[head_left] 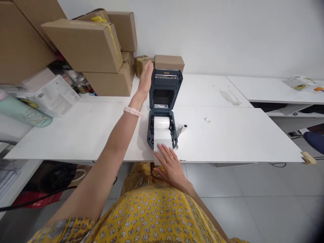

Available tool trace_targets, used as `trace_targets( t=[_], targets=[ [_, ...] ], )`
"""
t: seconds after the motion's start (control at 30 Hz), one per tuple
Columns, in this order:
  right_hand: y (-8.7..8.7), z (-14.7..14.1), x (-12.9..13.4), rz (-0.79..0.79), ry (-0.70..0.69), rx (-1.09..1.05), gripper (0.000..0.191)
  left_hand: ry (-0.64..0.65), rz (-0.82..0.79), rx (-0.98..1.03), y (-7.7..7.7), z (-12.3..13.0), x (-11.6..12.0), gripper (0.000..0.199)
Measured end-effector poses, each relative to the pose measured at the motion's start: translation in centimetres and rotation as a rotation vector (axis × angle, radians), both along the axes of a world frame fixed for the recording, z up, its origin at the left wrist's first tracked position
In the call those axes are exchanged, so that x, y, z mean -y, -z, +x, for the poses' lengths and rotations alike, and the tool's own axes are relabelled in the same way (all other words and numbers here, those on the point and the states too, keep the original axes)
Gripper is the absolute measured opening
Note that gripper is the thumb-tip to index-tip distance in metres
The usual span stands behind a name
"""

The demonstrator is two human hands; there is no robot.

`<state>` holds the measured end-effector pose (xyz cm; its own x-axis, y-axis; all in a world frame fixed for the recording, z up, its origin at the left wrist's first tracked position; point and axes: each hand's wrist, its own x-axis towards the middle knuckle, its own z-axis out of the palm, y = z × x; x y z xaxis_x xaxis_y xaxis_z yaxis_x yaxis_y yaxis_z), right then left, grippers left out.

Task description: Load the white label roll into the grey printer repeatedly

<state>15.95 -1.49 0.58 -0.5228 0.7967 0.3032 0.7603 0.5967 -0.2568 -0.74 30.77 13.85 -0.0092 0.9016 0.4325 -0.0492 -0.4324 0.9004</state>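
Observation:
A dark label printer (150, 135) stands near the table's front edge with its lid (176, 90) raised. Inside sits a white label roll (162, 122), and its strip of labels (158, 138) runs forward over the front of the printer. My left hand (146, 78) is at the upper left edge of the lid, fingers stretched out and pointing up. Flat on the label strip lies my right hand (170, 165), its fingers extended and its thumb by the strip's lower end. A small paper roll (184, 128) lies just right of the printer.
Cardboard boxes (83, 44) are stacked at the back left, with a smaller brown box (169, 63) behind the printer. A green bottle (25, 109) and a white carton (54, 96) lie at far left. A paper scrap (208, 120) rests on the white table (240, 138).

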Motion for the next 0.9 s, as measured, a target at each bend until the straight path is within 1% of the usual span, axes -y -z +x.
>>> trace_targets(
  t=[0.03, 0.07, 0.1, 0.13, 0.17, 0.2, 0.23, 0.3, 0.37, 0.4, 0.47, 0.53, 0.57, 0.63, 0.7, 0.77, 0.9],
  targets=[
    [0.0, 0.1, 0.1, 0.002, -0.001, -0.014, 0.055, 0.046, -0.033, -0.006, -0.8, 0.3, -0.9, 0.059],
    [0.0, 0.2, 0.1, 0.009, -0.003, -0.036, 0.052, 0.087, -0.076, -0.023, -1.4, 0.6, -1.2, 0.064],
    [0.0, 0.3, 0.2, 0.023, -0.005, -0.072, 0.048, 0.106, -0.107, -0.034, -1.7, 0.7, -0.8, 0.063],
    [0.1, 0.4, 0.3, 0.048, -0.005, -0.128, 0.044, 0.108, -0.112, -0.047, -1.9, 0.8, 0.3, 0.061],
    [0.1, 0.5, 0.5, 0.079, -0.002, -0.204, 0.040, 0.095, -0.061, -0.052, -1.8, 0.8, 2.1, 0.058],
    [0.2, 0.7, 0.7, 0.109, 0.008, -0.294, 0.037, 0.065, 0.001, -0.060, -1.4, 0.8, 4.5, 0.055],
    [0.3, 0.8, 1.0, 0.134, 0.030, -0.396, 0.035, 0.027, 0.061, -0.083, -0.9, 0.8, 7.2, 0.052],
    [0.5, 1.3, 1.5, 0.155, 0.123, -0.606, 0.032, -0.051, 0.156, -0.145, 1.0, 0.9, 13.1, 0.048],
    [0.6, 1.7, 1.9, 0.130, 0.298, -0.783, 0.027, -0.133, 0.187, -0.206, 3.6, 1.0, 18.2, 0.046],
    [0.6, 1.9, 1.9, 0.114, 0.397, -0.855, 0.024, -0.177, 0.187, -0.241, 5.0, 1.0, 20.2, 0.043],
    [0.5, 2.3, 1.6, 0.085, 0.563, -0.960, 0.021, -0.263, 0.245, -0.303, 7.9, 1.0, 22.8, 0.039],
    [0.3, 2.6, 0.9, 0.070, 0.654, -1.027, 0.021, -0.265, 0.345, -0.395, 10.4, 0.8, 23.9, 0.034],
    [0.1, 2.7, 0.4, 0.071, 0.674, -1.048, 0.022, -0.262, 0.385, -0.438, 11.4, 0.7, 24.0, 0.031],
    [-0.5, 2.7, -1.1, 0.105, 0.673, -1.051, 0.023, -0.263, 0.456, -0.493, 12.9, 0.6, 23.9, 0.033],
    [-1.3, 2.6, -3.0, 0.168, 0.610, -1.001, 0.026, -0.288, 0.513, -0.508, 14.2, 0.6, 23.5, 0.035],
    [-2.1, 2.3, -5.3, 0.201, 0.509, -0.906, 0.030, -0.318, 0.558, -0.516, 15.3, 0.7, 23.2, 0.036],
    [-3.0, 1.5, -9.2, 0.134, 0.318, -0.719, 0.040, -0.329, 0.601, -0.526, 17.0, 0.7, 23.0, 0.036]
  ],
)
